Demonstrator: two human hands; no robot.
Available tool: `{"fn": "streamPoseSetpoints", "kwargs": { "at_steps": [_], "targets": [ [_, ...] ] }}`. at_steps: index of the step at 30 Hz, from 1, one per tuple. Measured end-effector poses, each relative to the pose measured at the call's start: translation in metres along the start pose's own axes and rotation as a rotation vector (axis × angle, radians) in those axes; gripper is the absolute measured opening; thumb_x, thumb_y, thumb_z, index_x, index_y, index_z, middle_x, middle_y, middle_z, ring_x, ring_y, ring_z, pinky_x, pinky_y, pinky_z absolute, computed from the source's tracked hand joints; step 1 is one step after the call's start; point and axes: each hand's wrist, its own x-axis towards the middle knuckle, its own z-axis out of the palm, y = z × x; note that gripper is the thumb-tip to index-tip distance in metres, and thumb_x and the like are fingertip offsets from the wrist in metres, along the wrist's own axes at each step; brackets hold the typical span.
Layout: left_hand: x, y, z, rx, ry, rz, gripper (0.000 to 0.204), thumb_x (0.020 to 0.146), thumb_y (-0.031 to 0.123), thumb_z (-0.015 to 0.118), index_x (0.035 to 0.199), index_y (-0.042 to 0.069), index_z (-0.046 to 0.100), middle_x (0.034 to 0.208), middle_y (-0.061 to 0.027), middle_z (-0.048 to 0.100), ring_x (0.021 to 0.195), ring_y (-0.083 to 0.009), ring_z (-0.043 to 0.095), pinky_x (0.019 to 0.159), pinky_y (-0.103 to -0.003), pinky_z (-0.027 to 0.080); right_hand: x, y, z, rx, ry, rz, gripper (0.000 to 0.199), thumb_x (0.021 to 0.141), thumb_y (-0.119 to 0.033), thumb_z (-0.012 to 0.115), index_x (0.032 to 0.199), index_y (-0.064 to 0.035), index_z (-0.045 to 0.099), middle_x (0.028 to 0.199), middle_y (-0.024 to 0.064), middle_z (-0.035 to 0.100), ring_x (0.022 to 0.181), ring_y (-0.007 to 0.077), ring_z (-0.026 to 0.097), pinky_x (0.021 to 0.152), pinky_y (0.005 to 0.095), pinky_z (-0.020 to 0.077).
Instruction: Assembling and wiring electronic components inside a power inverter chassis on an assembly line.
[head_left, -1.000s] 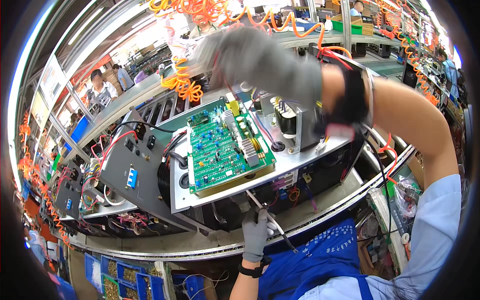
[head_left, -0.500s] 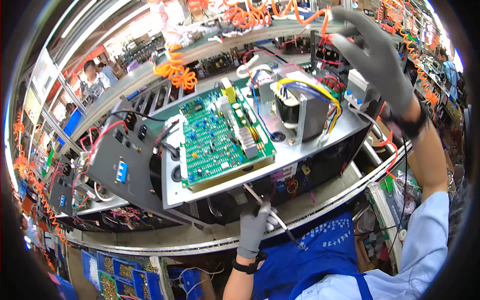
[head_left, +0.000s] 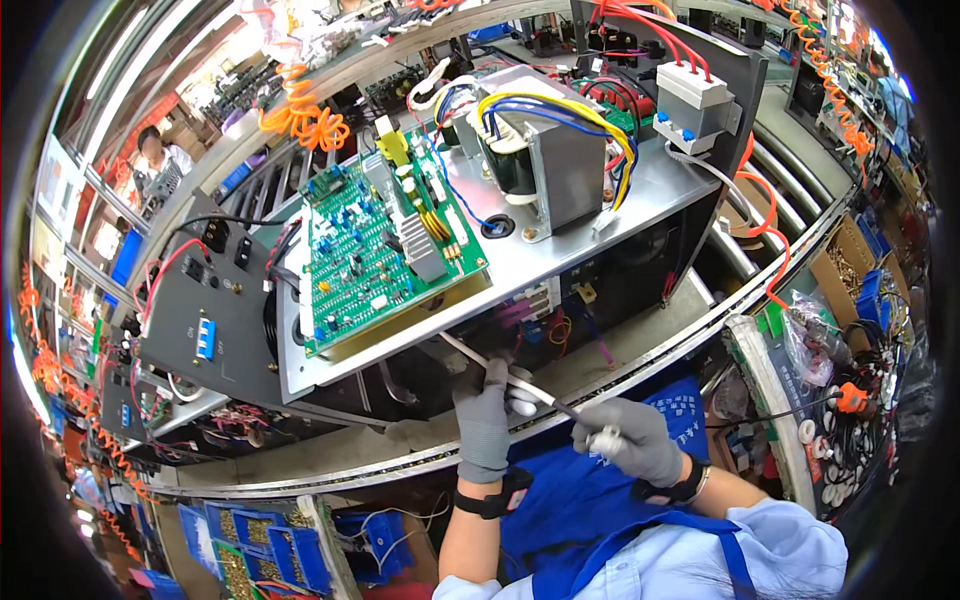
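Observation:
A white cable (head_left: 460,346) slants out from under the metal chassis (head_left: 560,235) toward my body. My gloved left hand (head_left: 485,425) is closed around its middle. The cable's dark end (head_left: 566,409) lies at the fingers of my gloved right hand (head_left: 635,442), which are curled and pressed together around it. White fingertips show on both grey gloves. On the chassis above sit a green circuit board (head_left: 370,255) and a transformer (head_left: 545,150) with yellow, blue and white wires. What lies under the chassis edge is partly in shadow.
A dark front panel (head_left: 215,330) with a blue switch stands at the left of the chassis. Blue bins (head_left: 300,560) of small metal parts are at lower left. Orange coiled hoses (head_left: 305,120) hang above. Bagged parts and cables (head_left: 820,335) lie at right.
My right hand has come down from the upper right, where its fingers were spread near an orange hose, to the cable's end. My left hand still holds the cable. The view has shifted.

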Motion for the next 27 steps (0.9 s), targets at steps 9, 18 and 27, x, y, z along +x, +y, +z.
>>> {"fn": "streamPoseSetpoints", "kwargs": {
  "at_steps": [9, 18, 27],
  "targets": [
    [0.0, 0.009, -0.033, 0.193, -0.041, -0.087, 0.024, 0.094, 0.02, 0.056, 0.095, -0.003, 0.062, 0.066, -0.0086, 0.063, 0.047, -0.0144, 0.059, 0.039, -0.023, 0.042, 0.059, 0.003, 0.051, -0.82, -1.173, -0.618, 0.036, 0.089, -0.03, 0.057, 0.118, -0.0076, 0.055, 0.115, 0.011, 0.054, 0.106, 0.0284, 0.055, 0.077, 0.0384, 0.0487],
    [0.009, 0.011, -0.037, 0.116, -0.126, -0.136, 0.024, 0.094, 0.018, 0.055, 0.102, -0.003, 0.063, 0.066, -0.0065, 0.063, 0.047, -0.0115, 0.057, 0.04, -0.022, 0.04, 0.074, 0.008, 0.049, -0.942, -1.198, -0.84, 0.039, 0.088, -0.024, 0.052, 0.124, -0.0087, 0.05, 0.124, 0.0139, 0.054, 0.109, 0.0276, 0.056, 0.077, 0.0381, 0.0507],
    [0.012, -0.016, -0.019, 0.393, 0.102, 0.046, 0.016, 0.096, 0.011, 0.048, 0.103, -0.001, 0.055, 0.072, -0.0143, 0.065, 0.042, -0.0144, 0.058, 0.035, -0.024, 0.042, 0.101, 0.039, 0.01, 0.054, 0.175, 0.209, 0.03, 0.101, -0.03, 0.048, 0.092, -0.0038, 0.062, 0.072, 0.0047, 0.06, 0.065, 0.0092, 0.057, 0.059, 0.029, 0.0475]
  ]
}}
